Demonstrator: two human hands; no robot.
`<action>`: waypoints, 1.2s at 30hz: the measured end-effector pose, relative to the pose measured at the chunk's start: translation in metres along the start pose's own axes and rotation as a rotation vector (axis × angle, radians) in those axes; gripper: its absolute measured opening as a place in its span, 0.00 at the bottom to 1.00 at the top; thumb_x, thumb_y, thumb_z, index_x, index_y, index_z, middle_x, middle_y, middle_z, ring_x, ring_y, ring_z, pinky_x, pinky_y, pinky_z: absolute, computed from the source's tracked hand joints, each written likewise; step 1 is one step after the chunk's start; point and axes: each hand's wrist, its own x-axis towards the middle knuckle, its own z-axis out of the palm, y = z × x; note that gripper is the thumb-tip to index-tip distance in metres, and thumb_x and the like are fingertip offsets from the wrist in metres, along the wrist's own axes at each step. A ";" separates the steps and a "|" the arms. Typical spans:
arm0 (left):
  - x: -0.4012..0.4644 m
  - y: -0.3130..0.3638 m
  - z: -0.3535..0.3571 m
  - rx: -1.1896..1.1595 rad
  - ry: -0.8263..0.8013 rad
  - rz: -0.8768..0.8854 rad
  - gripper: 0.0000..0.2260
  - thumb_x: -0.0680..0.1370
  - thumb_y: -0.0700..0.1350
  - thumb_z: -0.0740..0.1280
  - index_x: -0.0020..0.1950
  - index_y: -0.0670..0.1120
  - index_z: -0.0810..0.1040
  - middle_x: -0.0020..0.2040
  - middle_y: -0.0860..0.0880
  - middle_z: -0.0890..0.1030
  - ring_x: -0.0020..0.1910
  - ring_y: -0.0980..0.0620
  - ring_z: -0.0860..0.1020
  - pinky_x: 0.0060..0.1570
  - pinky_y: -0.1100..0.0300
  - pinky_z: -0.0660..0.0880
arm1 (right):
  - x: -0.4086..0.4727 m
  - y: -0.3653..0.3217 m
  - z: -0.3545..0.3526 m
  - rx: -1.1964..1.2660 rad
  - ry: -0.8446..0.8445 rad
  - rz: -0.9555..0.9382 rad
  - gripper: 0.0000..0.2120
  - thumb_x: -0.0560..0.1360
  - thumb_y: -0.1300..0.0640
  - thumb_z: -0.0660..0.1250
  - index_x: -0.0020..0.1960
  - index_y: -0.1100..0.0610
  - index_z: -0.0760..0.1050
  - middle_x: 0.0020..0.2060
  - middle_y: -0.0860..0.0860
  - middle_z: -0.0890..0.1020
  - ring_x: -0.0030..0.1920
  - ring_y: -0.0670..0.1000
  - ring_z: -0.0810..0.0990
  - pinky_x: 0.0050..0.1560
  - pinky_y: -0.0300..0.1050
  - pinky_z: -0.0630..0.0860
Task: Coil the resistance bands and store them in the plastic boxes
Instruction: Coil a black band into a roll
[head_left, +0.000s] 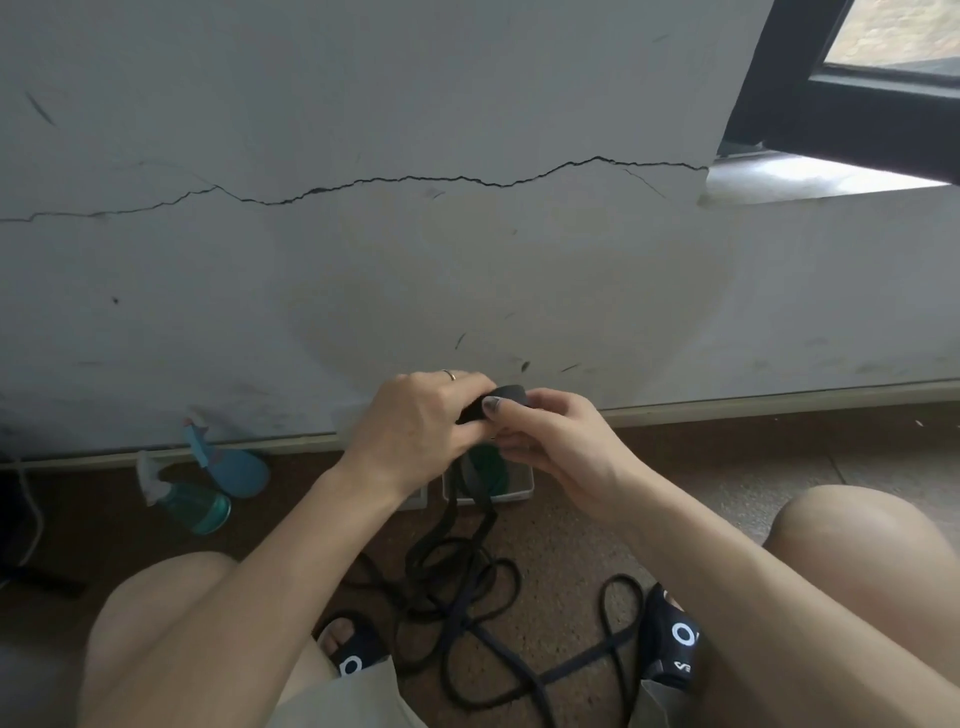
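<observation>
A small coil of black resistance band (506, 396) is held up between both hands near the wall. My left hand (421, 426) grips it from the left, fingers curled over it. My right hand (558, 439) pinches it from the right, thumb on top. The band's loose tail hangs down to a tangle of black bands (457, 577) on the floor between my feet. Behind the hands a clear plastic box (522, 491) holds a green band (491, 462). A second box (418, 499) is mostly hidden by my left wrist.
Two spray bottles lie by the wall at left, one blue (228, 462) and one teal (189, 501). A white cable (31, 499) runs down the far left. My knees and black sandals (672, 634) frame the floor space. A window sill is at the upper right.
</observation>
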 end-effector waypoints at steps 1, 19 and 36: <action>-0.001 0.001 0.001 -0.031 -0.002 -0.009 0.10 0.78 0.52 0.71 0.56 0.49 0.84 0.45 0.52 0.86 0.42 0.52 0.84 0.40 0.53 0.81 | -0.001 0.000 -0.001 0.012 0.005 -0.015 0.24 0.75 0.49 0.77 0.64 0.62 0.79 0.53 0.58 0.87 0.56 0.56 0.87 0.64 0.54 0.81; -0.003 -0.002 -0.004 -0.295 -0.016 -0.184 0.12 0.75 0.50 0.77 0.58 0.51 0.85 0.48 0.55 0.87 0.48 0.59 0.84 0.51 0.54 0.82 | -0.006 -0.010 -0.006 0.409 -0.136 0.162 0.20 0.81 0.53 0.68 0.66 0.65 0.76 0.56 0.67 0.85 0.59 0.62 0.85 0.68 0.55 0.78; 0.000 -0.002 -0.004 -0.283 -0.022 -0.166 0.10 0.76 0.53 0.75 0.54 0.51 0.85 0.45 0.56 0.86 0.44 0.58 0.84 0.47 0.51 0.81 | -0.004 -0.008 -0.003 0.358 -0.174 0.205 0.21 0.81 0.48 0.67 0.65 0.63 0.80 0.57 0.63 0.86 0.60 0.61 0.85 0.68 0.58 0.78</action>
